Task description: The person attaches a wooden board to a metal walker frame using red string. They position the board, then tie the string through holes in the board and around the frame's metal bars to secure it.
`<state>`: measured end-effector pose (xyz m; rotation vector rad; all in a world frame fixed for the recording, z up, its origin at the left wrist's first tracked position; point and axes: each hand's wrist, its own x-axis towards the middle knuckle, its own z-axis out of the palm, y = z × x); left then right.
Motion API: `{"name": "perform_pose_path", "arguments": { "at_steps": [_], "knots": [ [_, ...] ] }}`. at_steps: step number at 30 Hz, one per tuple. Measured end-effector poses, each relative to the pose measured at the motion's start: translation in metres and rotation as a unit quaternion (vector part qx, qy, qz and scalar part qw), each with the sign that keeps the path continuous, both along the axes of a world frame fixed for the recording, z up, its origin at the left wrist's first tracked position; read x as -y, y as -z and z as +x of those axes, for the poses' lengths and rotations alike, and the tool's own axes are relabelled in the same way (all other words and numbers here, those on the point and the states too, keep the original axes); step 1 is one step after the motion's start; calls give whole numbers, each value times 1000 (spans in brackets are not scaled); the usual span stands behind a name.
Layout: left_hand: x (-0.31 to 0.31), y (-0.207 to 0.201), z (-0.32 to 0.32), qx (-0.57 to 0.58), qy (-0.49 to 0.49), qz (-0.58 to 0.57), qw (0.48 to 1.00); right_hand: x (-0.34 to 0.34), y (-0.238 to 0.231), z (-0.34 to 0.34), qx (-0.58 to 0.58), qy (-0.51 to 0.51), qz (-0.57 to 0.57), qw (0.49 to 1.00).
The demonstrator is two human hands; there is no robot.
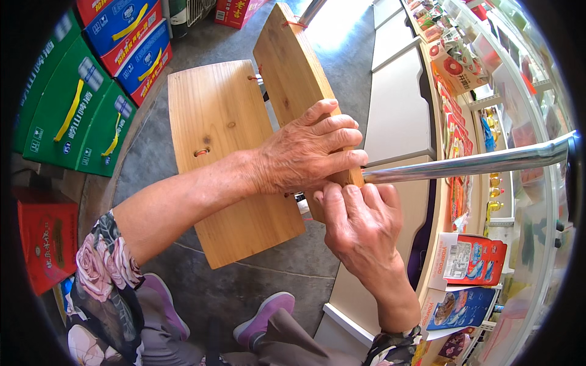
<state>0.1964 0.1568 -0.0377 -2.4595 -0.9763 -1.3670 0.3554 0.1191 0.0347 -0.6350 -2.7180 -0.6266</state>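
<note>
A wide wooden board [210, 110] lies in front of me, with red wire or cord through its holes. Beside it a second, thicker wooden board [290, 67] stands tilted, fixed by red ties to metal tubing. My left hand [305, 149] reaches across the wide board, its fingers wrapped over the second board's near edge. At that board's near end my right hand [363, 222] is closed, fingers curled in; whatever it pinches is hidden. A shiny metal tube [464, 165] runs off to the right from just above my right hand.
Green cartons [76, 116] and blue-red cartons [137, 52] are stacked at the left, above a red box [46, 238]. Along the right runs a pale cabinet [400, 91] with shelves of packaged goods [473, 259]. My shoes [265, 317] stand on the grey floor [238, 293].
</note>
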Motion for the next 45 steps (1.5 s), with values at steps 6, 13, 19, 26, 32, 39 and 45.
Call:
{"name": "perform_pose_path", "arguments": {
  "at_steps": [6,13,19,26,32,39,45],
  "knots": [
    [-2,2,3,9,-12,31,999,-15,5,1,-101,-79,-14,992],
    [0,-4,-1,-12,-11,24,1000,-1,2,-1,-43,-55,-27,997],
    [-4,-5,-1,14,22,-12,1000,-2,-5,5,-61,21,-32,997],
    [0,-1,-9,-10,23,8,1000,-9,7,-12,-55,-69,-28,996],
    [22,-8,-30,-69,66,-31,995,27,11,-26,-170,-196,-40,965],
    [24,-19,-37,-60,109,-95,988,49,2,-58,-204,-237,-109,944],
    [40,-16,-38,-71,58,-96,991,74,5,-34,-169,-235,-199,936]
  ]
}}
